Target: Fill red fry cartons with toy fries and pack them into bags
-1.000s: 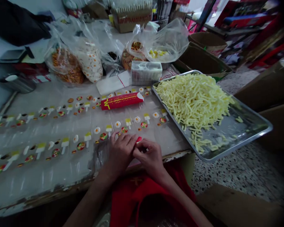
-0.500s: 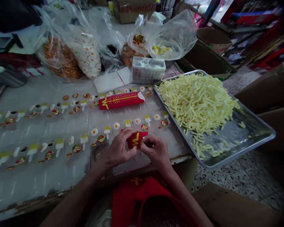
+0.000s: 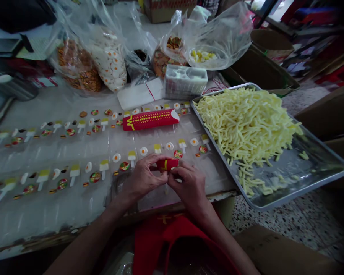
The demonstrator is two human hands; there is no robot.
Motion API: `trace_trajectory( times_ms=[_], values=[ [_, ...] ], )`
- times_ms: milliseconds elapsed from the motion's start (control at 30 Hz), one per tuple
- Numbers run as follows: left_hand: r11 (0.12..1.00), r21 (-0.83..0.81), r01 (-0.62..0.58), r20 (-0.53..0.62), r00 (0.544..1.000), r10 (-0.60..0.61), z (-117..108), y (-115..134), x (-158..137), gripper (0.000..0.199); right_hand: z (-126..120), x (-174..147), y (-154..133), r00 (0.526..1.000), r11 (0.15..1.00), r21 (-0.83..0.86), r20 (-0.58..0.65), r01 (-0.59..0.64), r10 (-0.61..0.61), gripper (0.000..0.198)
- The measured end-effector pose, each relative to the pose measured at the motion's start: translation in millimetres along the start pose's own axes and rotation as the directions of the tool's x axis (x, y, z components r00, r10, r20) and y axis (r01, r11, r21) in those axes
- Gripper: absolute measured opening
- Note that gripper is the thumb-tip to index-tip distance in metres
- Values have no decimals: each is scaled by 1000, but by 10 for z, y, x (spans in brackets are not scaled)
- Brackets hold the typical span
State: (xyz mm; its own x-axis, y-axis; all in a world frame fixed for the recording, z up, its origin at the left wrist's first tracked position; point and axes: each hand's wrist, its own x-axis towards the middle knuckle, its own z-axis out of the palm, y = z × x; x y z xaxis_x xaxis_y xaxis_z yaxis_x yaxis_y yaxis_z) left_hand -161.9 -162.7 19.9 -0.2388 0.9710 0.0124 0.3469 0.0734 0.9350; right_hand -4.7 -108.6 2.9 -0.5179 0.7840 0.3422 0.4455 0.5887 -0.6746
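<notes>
Between my hands, over the near edge of the table, is a small red carton (image 3: 167, 164) with a yellow zigzag mark, like a fries box. My left hand (image 3: 149, 172) grips its left side with thumb and fingers. My right hand (image 3: 189, 181) pinches its right end and lower edge; the fingertips partly cover it. Beyond them a nested stack of the same red cartons (image 3: 151, 119) lies on its side. To the right, a metal tray (image 3: 318, 162) bears a heap of pale yellow fry-shaped sticks (image 3: 243, 122).
Rows of clear plastic packs (image 3: 74, 152) with tiny egg, pizza, burger and popsicle pieces cover the table. Behind stand plastic bags of small pieces (image 3: 109, 61), a clear plastic box (image 3: 185, 82) and a white card (image 3: 140, 93). Cardboard boxes (image 3: 260, 68) stand at the right.
The red carton has tipped in my hands, so less of its marked face shows. My fingers have shifted closer together around it. The view has moved slightly.
</notes>
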Motion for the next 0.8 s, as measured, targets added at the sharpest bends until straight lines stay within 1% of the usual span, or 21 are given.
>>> trace_trajectory(
  times_ms=[100,200,267,333,367,433,467,500,533,600,633,667,700,733,800],
  values=[
    [998,-11,61,19,998,-61,52,46,51,37,4,0,21,996,995,-50,-16,92,-93,17],
    [995,16,99,15,995,-100,143,64,82,30,3,-35,34,975,959,-188,-33,211,-221,15],
    [990,54,127,-31,992,-126,192,84,64,24,-55,-74,26,966,936,-273,-71,221,-249,17],
    [984,56,172,-81,983,-167,198,131,18,22,-210,-104,16,964,935,-306,-138,177,-228,18],
    [980,54,189,-104,978,-183,178,163,-5,24,-332,-108,19,965,942,-302,-169,144,-201,17],
    [977,55,205,-164,967,-194,98,224,-22,30,-659,-78,59,969,952,-292,-193,95,-156,15],
    [975,52,216,-196,960,-202,45,242,-5,32,-851,-41,98,974,950,-299,-173,92,-149,13],
    [971,28,238,-220,949,-227,-11,246,31,33,-1049,10,151,978,942,-318,-134,110,-159,11],
    [962,-32,269,-228,936,-269,-61,236,84,33,-1238,76,212,981,926,-347,-71,147,-183,10],
    [915,-224,334,-181,909,-376,-121,184,213,35,-1546,231,344,970,876,-417,90,244,-227,8],
    [880,-313,357,-144,898,-416,-122,153,272,37,-1645,310,404,952,840,-450,195,301,-237,9],
    [851,-377,366,-116,893,-436,-100,127,317,38,-1703,383,456,922,800,-477,308,363,-235,10],
    [835,-411,365,-96,894,-438,-55,111,343,39,-1722,444,497,879,758,-493,422,428,-222,12],
    [832,-417,366,-70,900,-430,10,106,353,38,-1708,491,527,824,721,-490,531,490,-198,12],
    [859,-353,371,52,924,-378,185,131,345,33,-1621,538,562,707,681,-443,689,584,-159,12]
  ],
)
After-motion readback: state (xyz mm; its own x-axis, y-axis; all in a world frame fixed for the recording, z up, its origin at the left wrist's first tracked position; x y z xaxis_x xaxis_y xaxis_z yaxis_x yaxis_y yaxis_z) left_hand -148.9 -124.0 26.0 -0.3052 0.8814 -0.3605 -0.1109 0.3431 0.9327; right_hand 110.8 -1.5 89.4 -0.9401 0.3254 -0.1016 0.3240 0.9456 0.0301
